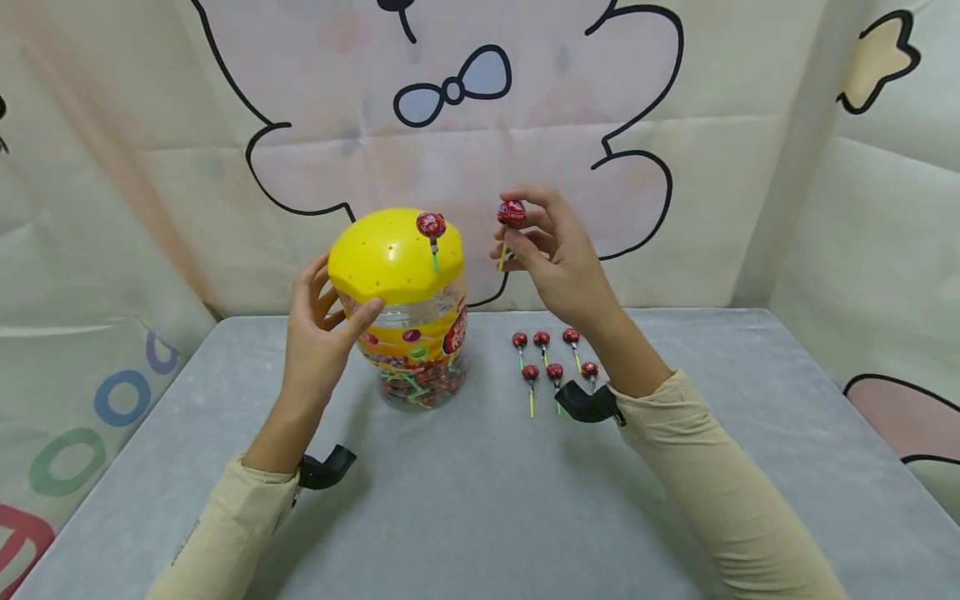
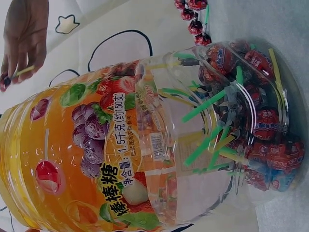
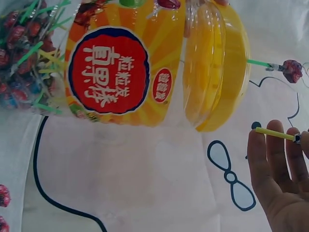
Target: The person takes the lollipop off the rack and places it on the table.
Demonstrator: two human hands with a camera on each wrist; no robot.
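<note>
A clear candy jar [image 1: 420,333] with a yellow lid [image 1: 390,258] stands tilted a little on the table, many wrapped lollipops inside its lower part. My left hand [image 1: 318,333] holds the jar at its upper left side, thumb in front just under the lid. One red lollipop [image 1: 431,227] stands upright in the lid, its green stick going into it. Right of the lid, in the air, my right hand [image 1: 558,258] pinches another red lollipop [image 1: 512,215] with a yellow stick pointing down. In the right wrist view the stick [image 3: 274,133] shows across the fingers.
Several red lollipops [image 1: 542,339] lie in two rows on the grey table [image 1: 480,500], right of the jar and below my right wrist. A printed cloth backdrop [image 1: 525,150] rises behind the table, with more cloth on both sides.
</note>
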